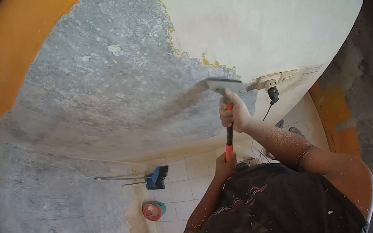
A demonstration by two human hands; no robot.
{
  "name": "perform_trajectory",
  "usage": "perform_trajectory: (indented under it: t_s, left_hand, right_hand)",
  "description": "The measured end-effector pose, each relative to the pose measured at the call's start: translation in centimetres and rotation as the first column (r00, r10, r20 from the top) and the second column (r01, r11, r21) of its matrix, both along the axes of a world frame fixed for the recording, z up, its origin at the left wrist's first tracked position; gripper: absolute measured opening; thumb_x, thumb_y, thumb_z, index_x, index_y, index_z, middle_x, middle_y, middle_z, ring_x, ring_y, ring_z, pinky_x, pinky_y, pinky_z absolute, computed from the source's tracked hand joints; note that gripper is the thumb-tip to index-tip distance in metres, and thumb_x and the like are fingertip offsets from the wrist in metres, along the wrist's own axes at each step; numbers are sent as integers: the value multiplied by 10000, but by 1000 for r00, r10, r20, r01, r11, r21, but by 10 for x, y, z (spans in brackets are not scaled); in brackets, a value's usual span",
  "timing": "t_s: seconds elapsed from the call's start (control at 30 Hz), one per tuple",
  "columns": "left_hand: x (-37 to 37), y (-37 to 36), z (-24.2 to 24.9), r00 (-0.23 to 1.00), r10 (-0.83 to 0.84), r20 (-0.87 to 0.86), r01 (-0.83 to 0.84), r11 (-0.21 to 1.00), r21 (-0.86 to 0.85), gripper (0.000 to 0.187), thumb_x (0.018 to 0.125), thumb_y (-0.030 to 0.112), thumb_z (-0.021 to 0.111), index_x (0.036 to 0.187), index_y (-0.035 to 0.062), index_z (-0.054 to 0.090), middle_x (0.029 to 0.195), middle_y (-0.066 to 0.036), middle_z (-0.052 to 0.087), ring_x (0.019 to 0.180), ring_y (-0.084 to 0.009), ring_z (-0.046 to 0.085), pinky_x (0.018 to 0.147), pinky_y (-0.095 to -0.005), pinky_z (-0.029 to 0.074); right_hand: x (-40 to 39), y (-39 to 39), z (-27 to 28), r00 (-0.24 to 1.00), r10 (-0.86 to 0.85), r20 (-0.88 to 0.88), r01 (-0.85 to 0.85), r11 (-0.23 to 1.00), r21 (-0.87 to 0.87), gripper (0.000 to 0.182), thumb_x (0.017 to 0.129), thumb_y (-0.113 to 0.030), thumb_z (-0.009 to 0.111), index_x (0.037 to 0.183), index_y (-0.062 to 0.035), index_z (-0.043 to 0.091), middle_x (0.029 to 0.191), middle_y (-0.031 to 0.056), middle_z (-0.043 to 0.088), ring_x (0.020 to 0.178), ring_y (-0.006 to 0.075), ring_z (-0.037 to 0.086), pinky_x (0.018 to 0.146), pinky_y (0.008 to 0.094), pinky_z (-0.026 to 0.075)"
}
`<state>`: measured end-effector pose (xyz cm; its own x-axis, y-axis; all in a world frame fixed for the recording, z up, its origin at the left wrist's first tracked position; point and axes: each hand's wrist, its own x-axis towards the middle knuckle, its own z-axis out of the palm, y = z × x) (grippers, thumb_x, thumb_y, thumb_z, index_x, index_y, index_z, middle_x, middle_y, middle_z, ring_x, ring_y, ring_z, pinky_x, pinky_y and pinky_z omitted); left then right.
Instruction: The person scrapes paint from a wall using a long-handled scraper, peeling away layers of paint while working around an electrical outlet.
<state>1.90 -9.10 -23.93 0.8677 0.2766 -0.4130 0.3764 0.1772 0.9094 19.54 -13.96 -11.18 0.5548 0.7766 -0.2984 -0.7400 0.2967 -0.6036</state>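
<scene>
A long-handled wall scraper with a red and black handle stands between my two hands, its wide flat blade against the wall. My right hand is wrapped round the upper handle just below the blade, the thumb stretched up toward the blade. Lower down, close to my body, my left hand grips the red end of the handle. Around the blade, bare grey plaster meets a white painted area along a ragged yellowish edge. Pale flakes dust my right forearm and dark shirt.
Right of the blade, a wall socket holds a black plug with a cord hanging down. A blue dustpan with a long handle and a pink and green bucket stand on the tiled floor at lower left.
</scene>
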Motion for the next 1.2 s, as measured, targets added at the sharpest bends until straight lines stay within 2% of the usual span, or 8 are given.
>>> perform_trajectory:
  t_s: [0.1,0.2,0.27,0.63,0.83,0.93,1.03,1.2]
  left_hand:
    - [16,9,2,995,20,103,7,967,-255,356,891,368,519,727,52,525,555,22,469,487,-79,464,450,-238,354]
    - [28,-2,-10,991,38,127,-12,980,-199,383,903,375,496,696,55,457,527,-1,423,453,-87,439,409,-249,352]
    - [25,-11,-37,996,19,87,-35,981,188,394,903,378,497,687,52,454,525,6,419,453,-85,437,413,-249,341]
    - [39,-32,2,995,76,66,-85,986,141,467,878,395,528,670,-23,536,509,-93,500,467,-148,477,467,-338,380]
    - [49,-34,13,977,29,213,-73,978,198,470,882,382,524,654,-29,532,504,-108,501,468,-166,486,471,-345,377]
    - [41,-41,2,998,57,37,-61,991,119,472,888,375,516,642,-28,531,508,-120,501,463,-175,475,472,-348,373]
    - [43,-41,7,977,31,211,-70,981,179,478,890,373,512,642,-35,529,495,-131,494,463,-199,492,472,-358,369]
    - [41,-31,24,989,39,144,-73,968,239,489,889,382,509,641,-38,526,484,-130,482,461,-206,502,475,-359,380]
  right_hand:
    - [13,1,25,1000,-17,11,17,1000,-27,538,826,-633,411,576,-166,317,429,-57,205,355,82,161,374,247,167]
    - [20,0,23,997,35,70,-32,999,-39,581,808,-688,381,553,-171,307,422,-60,194,349,84,147,369,246,156]
    - [23,-4,6,995,95,-18,-95,994,-44,592,804,-696,375,539,-173,296,416,-62,186,343,84,140,362,245,146]
    - [25,-9,30,994,102,24,-99,988,-118,608,798,-705,374,515,-175,278,412,-69,186,336,76,155,348,239,159]
    - [33,-12,46,985,131,109,-123,989,-80,600,796,-681,419,522,-168,272,422,-61,185,351,92,153,366,258,146]
    - [24,-11,25,999,36,6,-34,980,-198,607,787,-696,412,512,-173,273,420,-64,186,339,82,147,346,246,145]
    - [30,-11,51,990,129,51,-119,980,-159,600,793,-692,405,510,-181,271,416,-68,187,336,81,149,348,244,155]
    - [26,-8,33,994,93,63,-84,986,-142,603,790,-698,402,506,-184,265,408,-68,188,330,81,150,347,243,161]
